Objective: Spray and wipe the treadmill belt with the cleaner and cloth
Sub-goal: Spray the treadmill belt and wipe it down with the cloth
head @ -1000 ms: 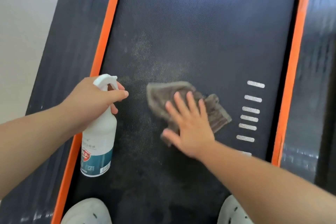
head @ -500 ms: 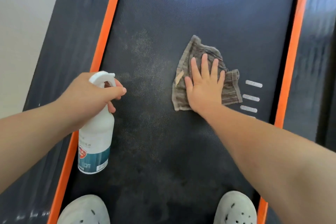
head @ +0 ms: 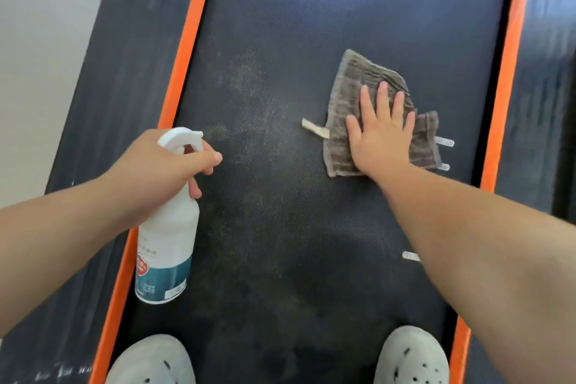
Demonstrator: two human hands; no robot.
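Treadmill belt (head: 311, 15) lies under us mid-wipe, we judge: our right hand (head: 381, 140), fingers spread, presses the cloth (head: 352, 84) at right, our left hand (head: 156, 165) grips the cleaner (head: 168, 243), and a speckled left patch (head: 246, 97) awaits wiping.

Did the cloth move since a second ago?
Yes. The cloth slid farther up the belt and right, now overlapping the white stripes.

Flat right hand (head: 381, 137) on cloth (head: 349, 97), belt (head: 280, 25) beneath.

Belt (head: 311, 25) black, fine-textured – orange edge stripes (head: 193, 40); cloth (head: 349, 97) grey-brown, striped; spray bottle (head: 168, 243) white, teal label.
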